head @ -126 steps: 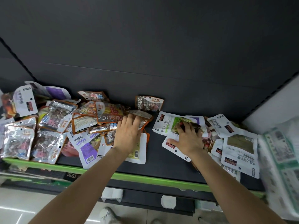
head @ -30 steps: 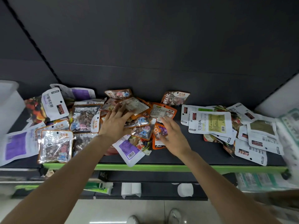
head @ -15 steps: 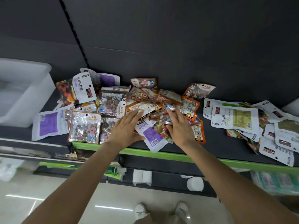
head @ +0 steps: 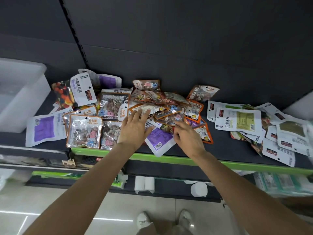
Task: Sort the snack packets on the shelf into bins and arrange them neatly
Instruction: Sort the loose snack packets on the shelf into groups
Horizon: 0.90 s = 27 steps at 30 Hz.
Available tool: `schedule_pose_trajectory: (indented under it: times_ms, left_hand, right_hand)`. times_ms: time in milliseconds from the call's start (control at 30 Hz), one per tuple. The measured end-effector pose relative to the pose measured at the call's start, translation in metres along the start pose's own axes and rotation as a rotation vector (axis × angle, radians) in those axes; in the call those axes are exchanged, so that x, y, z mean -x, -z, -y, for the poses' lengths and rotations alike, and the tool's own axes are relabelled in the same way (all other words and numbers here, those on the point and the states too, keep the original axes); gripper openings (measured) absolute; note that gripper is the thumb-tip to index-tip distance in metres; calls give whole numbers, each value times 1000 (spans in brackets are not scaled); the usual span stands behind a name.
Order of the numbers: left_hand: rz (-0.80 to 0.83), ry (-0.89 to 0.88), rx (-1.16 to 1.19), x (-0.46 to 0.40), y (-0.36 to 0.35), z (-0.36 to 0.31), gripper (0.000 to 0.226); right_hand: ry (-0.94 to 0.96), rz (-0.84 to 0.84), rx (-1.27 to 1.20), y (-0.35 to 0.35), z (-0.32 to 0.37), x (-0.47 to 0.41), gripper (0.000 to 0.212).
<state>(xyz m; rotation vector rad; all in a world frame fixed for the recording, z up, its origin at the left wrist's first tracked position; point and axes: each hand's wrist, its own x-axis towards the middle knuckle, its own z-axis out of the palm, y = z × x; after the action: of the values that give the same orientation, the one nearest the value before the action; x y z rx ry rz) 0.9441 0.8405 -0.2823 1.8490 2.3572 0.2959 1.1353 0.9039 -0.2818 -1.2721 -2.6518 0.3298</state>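
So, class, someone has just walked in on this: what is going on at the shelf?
A person stands at a dark shelf with a green front edge, both hands in a loose heap of snack packets. The left hand lies flat, fingers straight, on orange-edged candy packets; the right hand reaches into the pile beside a purple-labelled packet, its grip unclear. White packets lie apart at the right. A translucent white bin sits at the far left; no packets show in it.

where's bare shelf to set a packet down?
Bare strip between the orange-edged pile under both hands and the white packets at right, widening toward the green edge. Another between the white bin and the purple-label packet. Centre-left is crowded.
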Motion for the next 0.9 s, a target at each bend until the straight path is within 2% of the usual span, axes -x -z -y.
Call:
schedule_pose_trajectory:
  times_ms: [233, 367, 467, 567, 633, 700, 800, 900]
  left_hand:
    - [-115, -63, 18, -14, 11, -35, 59]
    - [-106, -123, 51, -25, 13, -67, 59]
    - [-33, -220, 42, -33, 6, -89, 61]
    - [98, -275, -15, -42, -6, -105, 68]
    - [147, -297, -34, -48, -15, -113, 72]
    - [175, -324, -50, -53, -22, -122, 74]
    - [200, -356, -105, -58, -32, -140, 77]
    - [230, -338, -152, -67, -41, -156, 80]
  right_hand:
    - [-271, -278, -347, 42, -31, 3, 9]
    - [-553, -378, -576, 55, -70, 6, 10]
    - [-745, -483, -708, 56, -104, 11, 16]
    - [-933, -544, -777, 62, -130, 19, 11]
    - [-969, -565, -751, 68, -147, 26, 26]
    - [-889, -478, -549, 71, -155, 33, 43]
    - [-618, -141, 50, 61, -152, 36, 63]
    - [-420, 120, 166, 46, -157, 28, 62]
